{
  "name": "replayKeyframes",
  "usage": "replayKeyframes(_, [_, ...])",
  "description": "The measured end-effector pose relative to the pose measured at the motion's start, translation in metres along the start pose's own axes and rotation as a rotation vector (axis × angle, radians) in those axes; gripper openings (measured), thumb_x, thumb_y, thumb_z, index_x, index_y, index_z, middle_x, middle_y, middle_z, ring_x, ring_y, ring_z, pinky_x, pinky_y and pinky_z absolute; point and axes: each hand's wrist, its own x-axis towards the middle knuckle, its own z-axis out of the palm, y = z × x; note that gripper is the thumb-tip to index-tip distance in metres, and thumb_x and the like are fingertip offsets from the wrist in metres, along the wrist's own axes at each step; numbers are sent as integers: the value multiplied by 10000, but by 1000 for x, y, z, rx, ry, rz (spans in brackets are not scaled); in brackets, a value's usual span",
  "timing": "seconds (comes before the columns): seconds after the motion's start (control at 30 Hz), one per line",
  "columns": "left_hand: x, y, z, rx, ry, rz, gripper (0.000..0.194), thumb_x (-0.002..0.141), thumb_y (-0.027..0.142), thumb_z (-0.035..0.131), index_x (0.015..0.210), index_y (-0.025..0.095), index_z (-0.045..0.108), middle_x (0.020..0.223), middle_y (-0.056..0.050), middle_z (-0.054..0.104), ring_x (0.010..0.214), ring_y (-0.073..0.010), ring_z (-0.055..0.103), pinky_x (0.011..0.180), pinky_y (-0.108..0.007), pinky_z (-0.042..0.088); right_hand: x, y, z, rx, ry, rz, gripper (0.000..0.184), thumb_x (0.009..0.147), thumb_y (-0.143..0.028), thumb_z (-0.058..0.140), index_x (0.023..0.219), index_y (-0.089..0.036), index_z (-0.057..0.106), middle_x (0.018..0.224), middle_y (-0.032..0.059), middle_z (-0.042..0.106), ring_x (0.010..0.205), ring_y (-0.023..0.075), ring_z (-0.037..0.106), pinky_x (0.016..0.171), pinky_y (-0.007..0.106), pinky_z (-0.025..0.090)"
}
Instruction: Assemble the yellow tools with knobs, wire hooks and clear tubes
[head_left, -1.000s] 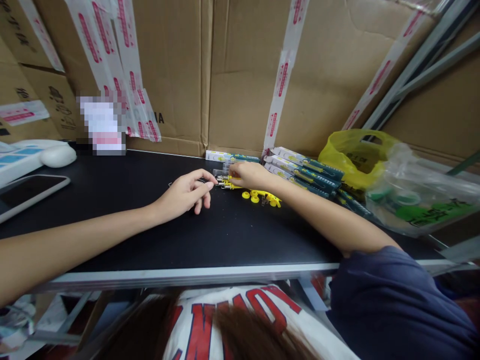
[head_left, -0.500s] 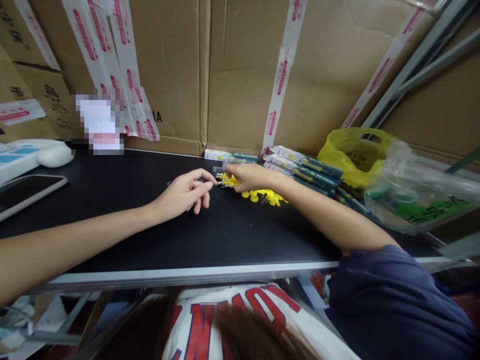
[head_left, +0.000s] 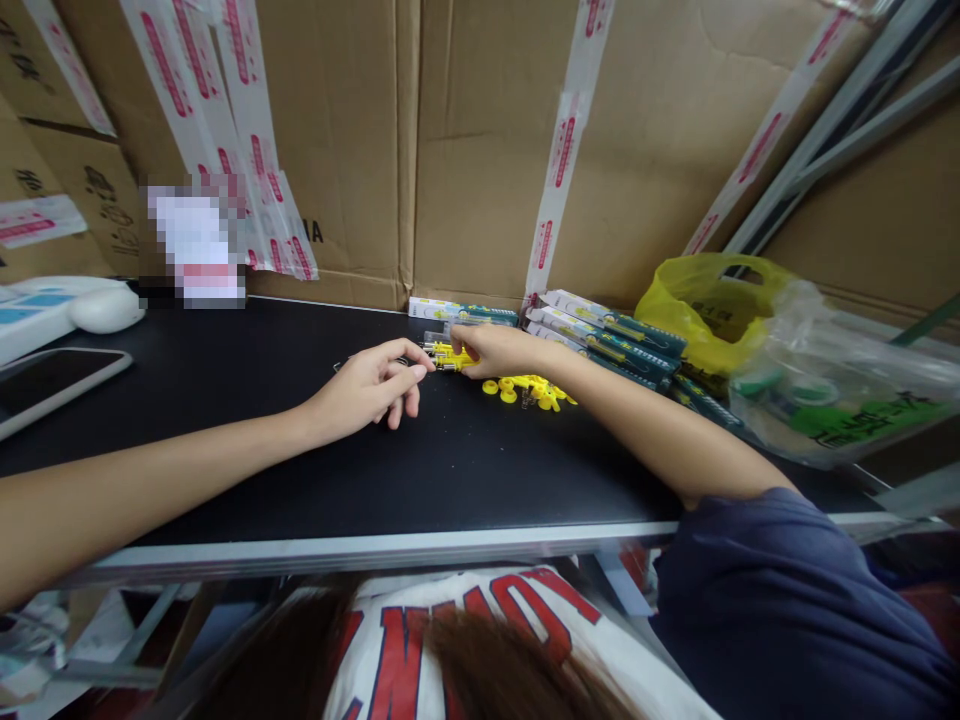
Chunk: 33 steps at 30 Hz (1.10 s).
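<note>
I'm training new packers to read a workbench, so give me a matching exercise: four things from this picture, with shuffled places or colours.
1. Smartphone
2. Narrow cardboard boxes
3. Round yellow plastic pieces
4. Clear plastic bag

A. White and dark green, piled up
B. Farthest right of the four
C. On the black tabletop, just nearer the wearer than the right hand
D. Lying at the picture's left edge

Pairs: 1-D, 2-A, 3-C, 4-B

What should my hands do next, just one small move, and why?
Perhaps pinch one of the yellow pieces with the right hand: it reaches right in among them, and the left hand is close by. Its grip is partly hidden, so it may hold one.
</note>
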Motion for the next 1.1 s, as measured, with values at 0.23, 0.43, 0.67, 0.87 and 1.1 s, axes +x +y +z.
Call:
replayKeyframes(0.23, [-1, -1, 1, 11, -17, -2, 172, 931, 314, 480, 986, 158, 525, 605, 13, 622, 403, -70, 537, 358, -129, 348, 16, 34, -23, 26, 10, 61, 276, 795, -201, 568, 1069, -168, 573, 962, 58, 666, 789, 149, 583, 669, 247, 412])
replayKeyframes(0.43, [-1, 0, 0, 24, -20, 18, 186, 931, 325, 478, 963, 151, 534, 605, 11, 618, 414, -69, 532, 372, -137, 361, 62, 91, -22, -233, 27, 347, 300, 805, -140, 563, 1088, -118, 660, 1157, 159, 662, 1024, 263, 616, 750, 309, 437])
replayKeyframes(0.67, [-1, -1, 0, 30, -36, 35, 182, 935, 309, 473, 938, 142, 544, 611, 10, 617, 415, -62, 529, 377, -140, 358, 83, 109, -8, -264, -17, 351, 394, 754, -160, 651, 1147, -178, 669, 1174, 111, 684, 1033, 238, 638, 788, 289, 466])
replayKeyframes(0.87, [-1, -3, -2, 34, -42, 36, 196, 936, 329, 481, 943, 147, 552, 620, 8, 622, 421, -66, 534, 379, -148, 362, 84, 112, -5, -281, -1, 352, 370, 749, -181, 677, 1119, -166, 686, 1147, 111, 696, 1016, 231, 649, 789, 277, 476])
replayKeyframes(1.1, [-1, -2, -1, 31, -34, 30, 209, 930, 334, 482, 943, 138, 555, 609, 5, 614, 418, -70, 533, 370, -145, 349, 80, 110, -2, -286, 38, 360, 375, 739, -175, 698, 1113, -162, 681, 1146, 117, 689, 1045, 239, 634, 834, 288, 472])
